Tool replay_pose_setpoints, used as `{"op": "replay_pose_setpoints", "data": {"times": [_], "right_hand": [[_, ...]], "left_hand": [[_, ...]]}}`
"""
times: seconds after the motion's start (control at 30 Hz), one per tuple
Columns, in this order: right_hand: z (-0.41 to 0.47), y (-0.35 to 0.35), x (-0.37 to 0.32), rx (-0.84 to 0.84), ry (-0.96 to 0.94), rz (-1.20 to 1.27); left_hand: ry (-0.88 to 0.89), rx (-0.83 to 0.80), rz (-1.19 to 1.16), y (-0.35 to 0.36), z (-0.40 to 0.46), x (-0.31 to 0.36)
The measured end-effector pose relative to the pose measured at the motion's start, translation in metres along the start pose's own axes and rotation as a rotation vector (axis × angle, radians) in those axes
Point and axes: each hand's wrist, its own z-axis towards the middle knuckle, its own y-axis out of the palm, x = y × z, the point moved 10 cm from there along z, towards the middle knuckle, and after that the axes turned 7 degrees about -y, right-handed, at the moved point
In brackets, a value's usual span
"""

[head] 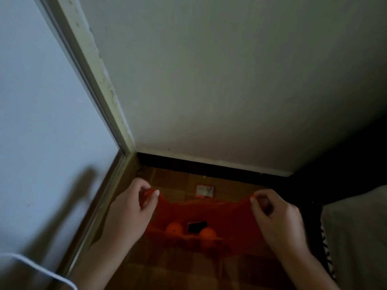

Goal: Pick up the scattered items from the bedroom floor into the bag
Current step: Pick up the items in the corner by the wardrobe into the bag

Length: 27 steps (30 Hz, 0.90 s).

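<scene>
Two bare forearms reach forward and down from the bottom of the frame, angled toward each other, wrists roughly level. The left hand (134,204) is turned with its back to the camera, its fingers curled and the thumb pressed against the forefinger in a pinching grip on one top corner of the thin orange bag (201,214). The right hand (274,214) mirrors it, fingers curled inward, thumb and forefinger pinching the opposite corner. The hands are held well apart, the material stretched between them. Both sleeves are out of view.
</scene>
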Motion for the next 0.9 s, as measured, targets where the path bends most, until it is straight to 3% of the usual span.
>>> {"op": "replay_pose_setpoints", "data": {"times": [0.1, 0.2, 0.27, 0.33, 0.43, 0.57, 0.9], "right_hand": [[0.008, -0.008, -0.011, 0.123, -0.181, -0.103], [0.002, -0.017, -0.034, 0.253, -0.429, -0.18], [-0.006, -0.01, -0.057, 0.243, -0.611, -0.173], [-0.012, 0.011, -0.075, 0.155, -0.764, -0.156], [-0.006, 0.076, -0.066, -0.142, -0.8, -0.299], [0.007, 0.159, 0.011, -0.593, -0.563, -0.53], [-0.057, 0.227, 0.115, -1.108, -0.206, -0.534]], "left_hand": [[0.157, 0.122, 0.187, -0.003, -0.007, 0.025], [0.497, 0.165, 0.233, 0.011, -0.031, 0.075], [0.693, 0.084, 0.252, 0.038, -0.045, 0.096], [0.753, -0.033, 0.365, 0.077, -0.043, 0.09], [0.639, -0.21, 0.582, 0.129, -0.02, 0.056], [0.508, -0.394, 0.636, 0.169, -0.007, 0.013], [0.136, -0.636, 0.645, 0.242, -0.029, -0.1]]}}
